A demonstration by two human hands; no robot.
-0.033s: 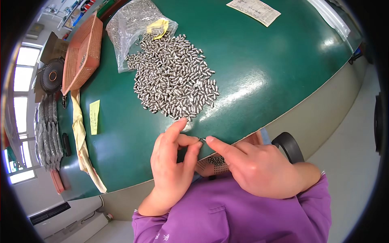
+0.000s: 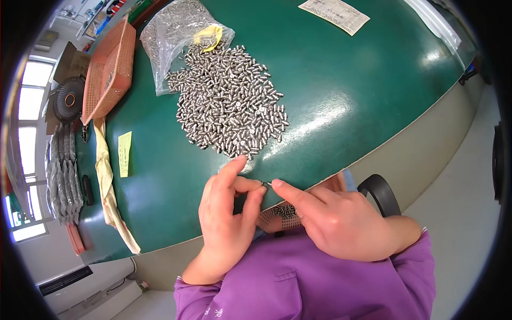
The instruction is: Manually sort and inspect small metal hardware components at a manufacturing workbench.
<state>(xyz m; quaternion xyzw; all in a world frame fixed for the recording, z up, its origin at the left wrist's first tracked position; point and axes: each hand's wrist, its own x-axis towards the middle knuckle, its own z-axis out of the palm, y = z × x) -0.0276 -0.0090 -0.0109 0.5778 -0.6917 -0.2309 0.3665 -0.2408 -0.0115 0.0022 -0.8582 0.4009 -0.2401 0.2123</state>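
Note:
My left hand (image 2: 226,213) pinches a tiny metal part (image 2: 264,184) between thumb and forefinger near the table's front edge. Its other fingers are raised, one reaching the bottom of a large heap of small silver metal pieces (image 2: 229,101). My right hand (image 2: 344,221) is closed, its forefinger stretched toward that pinch. A thin metallic sliver shows at this fingertip, touching or almost touching the left hand's part. What the right fingers grip underneath is hidden. Below the hands, a pink perforated basket (image 2: 274,220) at my lap holds small dark metal pieces (image 2: 285,211).
A clear plastic bag (image 2: 170,32) of similar pieces lies behind the heap on the green table (image 2: 330,69). At left are a pink basket (image 2: 109,69), a yellow note (image 2: 124,154), a cream cloth strip (image 2: 106,186) and a black fan (image 2: 69,100). A printed slip (image 2: 335,15) lies far off.

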